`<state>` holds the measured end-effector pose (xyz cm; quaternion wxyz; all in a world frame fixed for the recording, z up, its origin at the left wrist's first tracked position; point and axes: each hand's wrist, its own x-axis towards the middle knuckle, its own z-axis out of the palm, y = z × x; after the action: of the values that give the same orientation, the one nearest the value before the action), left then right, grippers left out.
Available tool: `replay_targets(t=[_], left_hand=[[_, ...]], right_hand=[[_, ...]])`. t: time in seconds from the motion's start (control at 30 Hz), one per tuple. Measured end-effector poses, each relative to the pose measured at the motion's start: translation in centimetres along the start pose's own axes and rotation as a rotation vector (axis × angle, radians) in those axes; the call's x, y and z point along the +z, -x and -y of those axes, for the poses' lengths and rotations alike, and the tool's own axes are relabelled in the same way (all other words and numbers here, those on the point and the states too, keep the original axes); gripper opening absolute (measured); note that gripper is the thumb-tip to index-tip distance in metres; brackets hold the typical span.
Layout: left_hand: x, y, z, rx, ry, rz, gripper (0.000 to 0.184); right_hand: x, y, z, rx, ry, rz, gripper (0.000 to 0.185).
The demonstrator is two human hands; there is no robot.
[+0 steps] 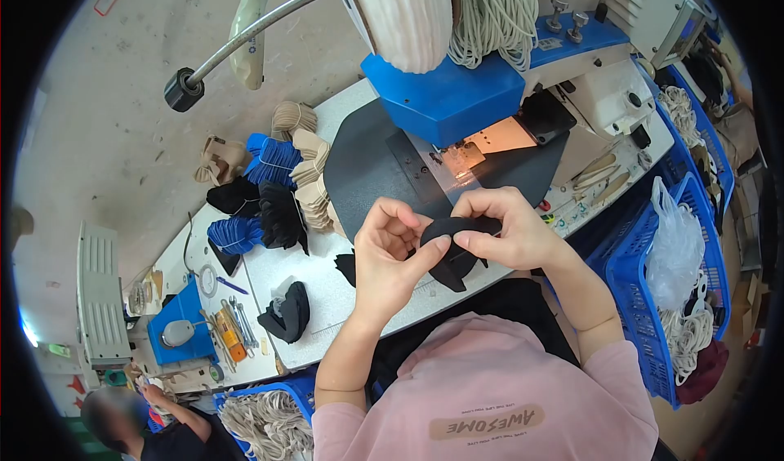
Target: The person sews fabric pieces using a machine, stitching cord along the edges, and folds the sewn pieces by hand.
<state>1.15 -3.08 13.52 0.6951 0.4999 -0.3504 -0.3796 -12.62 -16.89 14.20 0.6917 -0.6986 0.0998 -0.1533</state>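
Observation:
Both hands hold one black fabric piece (pixel 447 267) over the front edge of the white sewing table (pixel 327 302). My left hand (pixel 392 253) pinches its left side between thumb and fingers. On the right side, my right hand (pixel 502 228) grips it with the thumb pressed on top. Part of the piece is hidden by the fingers. Just beyond the hands is the blue sewing machine head (pixel 445 102), its lit needle area (pixel 464 160) above a dark plate (pixel 363 167). Another bit of black fabric (pixel 346 269) lies beside my left wrist.
Bundles of blue (pixel 272 160), beige and black straps lie at the left, near a folded black piece (pixel 286 312). Tools (pixel 231 330) are farther left. Blue baskets (pixel 637 298) with cords stand at the right and below. Another person (pixel 155 428) sits at the lower left.

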Motion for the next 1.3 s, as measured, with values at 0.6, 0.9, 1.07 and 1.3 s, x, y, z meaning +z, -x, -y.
replay_targets(t=[0.6, 0.9, 1.07, 1.3], left_hand=[[-0.2, 0.0, -0.2, -0.067, 0.041, 0.021, 0.028], [0.3, 0.4, 0.1, 0.006, 0.011, 0.045, 0.029], [0.8, 0.5, 0.4, 0.041, 0.057, 0.017, 0.032], [0.3, 0.5, 0.1, 0.031, 0.054, 0.053, 0.029]], right_hand=[[-0.1, 0.1, -0.3, -0.035, 0.001, -0.012, 0.01], [-0.1, 0.0, -0.9, -0.077, -0.034, -0.006, 0.009], [-0.3, 0.1, -0.4, -0.033, -0.097, 0.023, 0.009], [-0.5, 0.0, -0.6, -0.041, -0.11, 0.036, 0.009]])
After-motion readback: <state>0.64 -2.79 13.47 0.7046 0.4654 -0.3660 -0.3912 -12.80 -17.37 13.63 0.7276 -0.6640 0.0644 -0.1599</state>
